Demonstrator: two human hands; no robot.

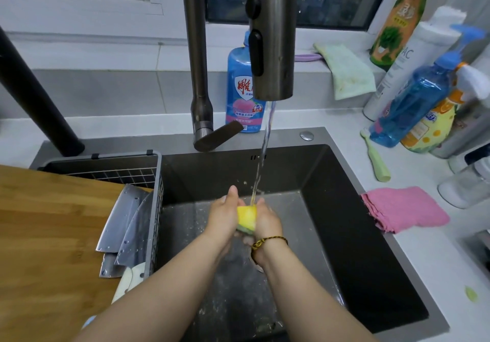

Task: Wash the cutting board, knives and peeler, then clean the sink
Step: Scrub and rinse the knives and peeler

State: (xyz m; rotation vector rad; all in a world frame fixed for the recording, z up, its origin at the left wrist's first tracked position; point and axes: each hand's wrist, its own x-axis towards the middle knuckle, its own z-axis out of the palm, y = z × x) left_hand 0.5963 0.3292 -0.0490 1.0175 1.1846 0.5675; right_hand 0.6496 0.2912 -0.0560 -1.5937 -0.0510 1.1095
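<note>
Over the dark sink (344, 222), my left hand (224, 215) and my right hand (267, 223) squeeze a yellow sponge with a green underside (247, 217) between them. Water runs from the faucet head (273, 36) onto the sponge. The wooden cutting board (45, 230) lies at the left. Wet knife blades (124, 225) with pale handles rest in the grey drain basket (156, 209) beside the board. I cannot pick out the peeler.
A blue dish soap bottle (242, 89) stands behind the faucet. A pink cloth (405, 209) lies on the right counter, with a pale green brush handle (376, 158), spray bottles (413, 103) and a green cloth (350, 71) behind it. Specks of debris dot the sink floor.
</note>
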